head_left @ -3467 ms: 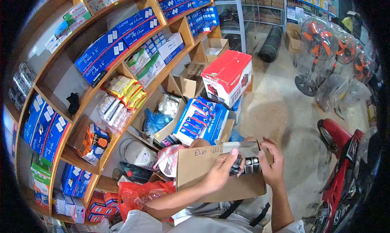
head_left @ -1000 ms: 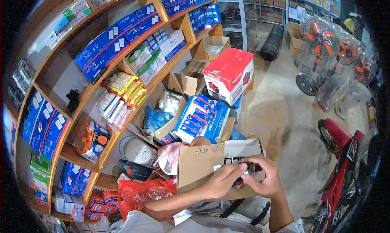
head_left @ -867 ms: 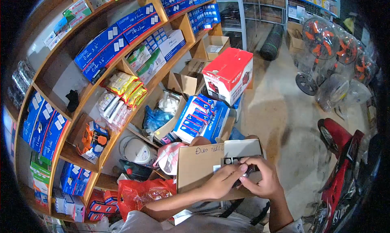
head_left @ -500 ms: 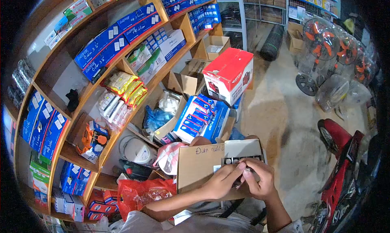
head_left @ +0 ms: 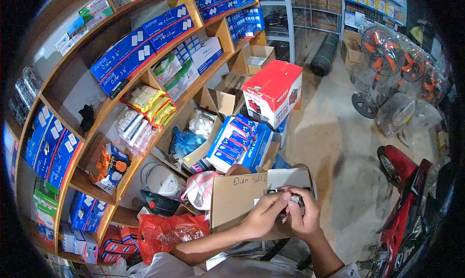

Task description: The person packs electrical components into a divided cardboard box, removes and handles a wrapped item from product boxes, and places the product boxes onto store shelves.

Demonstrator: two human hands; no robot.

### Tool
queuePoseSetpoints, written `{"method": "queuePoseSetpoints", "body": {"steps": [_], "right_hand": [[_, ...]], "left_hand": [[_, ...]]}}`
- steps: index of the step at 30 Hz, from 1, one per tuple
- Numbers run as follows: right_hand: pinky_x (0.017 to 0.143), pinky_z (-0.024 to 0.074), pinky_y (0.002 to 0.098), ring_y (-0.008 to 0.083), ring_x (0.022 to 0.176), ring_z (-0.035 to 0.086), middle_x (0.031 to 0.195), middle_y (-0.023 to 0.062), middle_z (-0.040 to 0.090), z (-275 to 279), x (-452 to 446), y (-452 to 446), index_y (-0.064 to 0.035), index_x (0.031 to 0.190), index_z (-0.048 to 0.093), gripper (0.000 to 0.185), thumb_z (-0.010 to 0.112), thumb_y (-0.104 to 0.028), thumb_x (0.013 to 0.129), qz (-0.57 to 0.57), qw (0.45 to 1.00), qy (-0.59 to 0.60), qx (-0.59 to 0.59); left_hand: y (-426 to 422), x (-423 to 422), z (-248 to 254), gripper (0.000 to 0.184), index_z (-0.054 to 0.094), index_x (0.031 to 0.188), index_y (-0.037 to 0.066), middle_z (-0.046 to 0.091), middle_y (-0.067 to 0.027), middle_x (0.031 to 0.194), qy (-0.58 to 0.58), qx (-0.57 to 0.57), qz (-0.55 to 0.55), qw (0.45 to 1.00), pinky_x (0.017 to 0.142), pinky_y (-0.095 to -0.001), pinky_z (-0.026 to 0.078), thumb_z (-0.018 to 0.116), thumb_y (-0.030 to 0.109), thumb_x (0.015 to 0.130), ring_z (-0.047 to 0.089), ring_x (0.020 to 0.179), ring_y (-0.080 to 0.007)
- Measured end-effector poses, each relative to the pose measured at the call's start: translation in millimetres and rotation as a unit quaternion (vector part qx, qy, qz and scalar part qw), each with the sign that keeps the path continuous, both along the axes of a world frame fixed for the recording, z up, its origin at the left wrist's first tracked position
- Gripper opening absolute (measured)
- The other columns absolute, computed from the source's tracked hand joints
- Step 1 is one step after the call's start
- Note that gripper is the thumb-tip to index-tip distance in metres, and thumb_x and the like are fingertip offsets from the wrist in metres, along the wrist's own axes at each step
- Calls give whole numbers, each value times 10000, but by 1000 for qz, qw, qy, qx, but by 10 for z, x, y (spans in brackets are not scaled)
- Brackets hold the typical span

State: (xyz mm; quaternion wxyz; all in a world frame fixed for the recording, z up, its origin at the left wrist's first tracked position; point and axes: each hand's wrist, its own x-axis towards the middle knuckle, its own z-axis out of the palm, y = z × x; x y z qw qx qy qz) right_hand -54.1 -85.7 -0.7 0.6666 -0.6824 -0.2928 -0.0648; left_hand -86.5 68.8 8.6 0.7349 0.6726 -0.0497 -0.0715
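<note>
An open cardboard box with handwriting on its flap rests on the person's lap. Over its right part, my left hand and my right hand meet, fingertips and thumbs pinched together. Between them is a small dark and shiny item, mostly hidden by the fingers, so I cannot make out what it is. Under and behind the hands, a smaller box with a raised grey-white flap sits in the cardboard box; its contents are largely covered.
Wooden shelves with blue boxes curve along the left. Ahead stand a red and white carton and a blue water pump box. A red plastic bag lies at lower left. Wrapped fans and a red motorbike are at right.
Both hands first worked apart, then came together over the box with the small item between them. Since half a second ago, my right hand has shifted slightly left and turned.
</note>
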Motion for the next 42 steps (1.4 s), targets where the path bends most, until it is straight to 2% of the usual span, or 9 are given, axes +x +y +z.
{"method": "queuePoseSetpoints", "body": {"steps": [9, 14, 18, 20, 23, 27, 29, 31, 42], "right_hand": [[684, 620, 311, 188, 938, 711, 1233, 184, 688, -8, 44, -77, 50, 1275, 591, 286, 561, -12, 998, 124, 988, 89, 38], [985, 530, 365, 253, 1259, 606, 1395, 199, 616, -13, 131, -159, 69, 1376, 566, 412, 591, 0, 971, 169, 985, 39, -12], [1052, 490, 385, 279, 1265, 620, 1374, 200, 638, 166, 118, -176, 72, 1355, 597, 424, 624, 23, 935, 170, 980, 104, 1], [1048, 491, 377, 306, 1236, 646, 1336, 202, 665, 130, 153, -240, 74, 1333, 617, 423, 657, 12, 917, 147, 986, 16, -74], [955, 534, 376, 302, 1105, 695, 1199, 173, 709, 111, 158, -250, 28, 1236, 687, 366, 737, -34, 879, 84, 991, -25, -99], [827, 555, 366, 269, 954, 701, 1019, 138, 705, 118, 175, -292, -17, 1150, 728, 325, 802, -86, 842, 37, 993, -1, -116], [796, 555, 355, 257, 940, 702, 1031, 140, 710, 76, 212, -344, -25, 1158, 723, 335, 804, -98, 841, 38, 990, 35, -132], [807, 554, 356, 245, 941, 705, 1078, 147, 718, -68, 234, -380, -37, 1192, 697, 326, 762, -142, 890, 10, 992, -18, -128], [753, 533, 299, 164, 829, 683, 937, 110, 726, -161, 244, -541, 1, 1066, 684, 239, 766, -175, 927, -54, 989, 120, -65]], "left_hand": [[40, -45, 27, 526, 620, 855, -14, 589, -30, 735, -23, 27, 9, 999, 657, -301, 459, 393, 370, 1134, 549, 705, -108], [52, -53, 18, 541, 624, 853, -13, 589, -38, 727, -40, 54, 16, 998, 656, -306, 458, 380, 379, 1135, 550, 700, -116], [75, -44, -26, 515, 622, 856, -21, 588, -40, 724, -26, 57, 17, 998, 642, -313, 457, 411, 361, 1130, 550, 698, -109], [77, -61, -9, 495, 621, 862, -24, 586, -40, 718, -5, 52, 5, 999, 633, -314, 455, 430, 348, 1127, 547, 691, -107], [63, -11, 20, 371, 627, 901, -18, 552, -59, 674, -90, 109, 41, 989, 613, -325, 462, 502, 265, 1106, 539, 658, -104], [48, -27, 230, 301, 633, 904, -20, 575, -29, 749, -53, 151, 18, 987, 651, -308, 441, 515, 184, 1092, 522, 711, -105], [57, -30, 262, 188, 650, 909, -11, 623, -95, 764, -146, 265, 30, 953, 668, -330, 473, 585, 117, 1029, 604, 709, -180], [34, 2, 311, 120, 645, 916, -3, 657, -192, 801, -245, 323, 55, 913, 659, -436, 514, 660, 105, 966, 679, 733, -358], [121, 188, 106, 223, 693, 955, 28, 677, -132, 831, -301, 506, 19, 808, 720, -419, 530, 808, 165, 821, 670, 779, -324]]}}
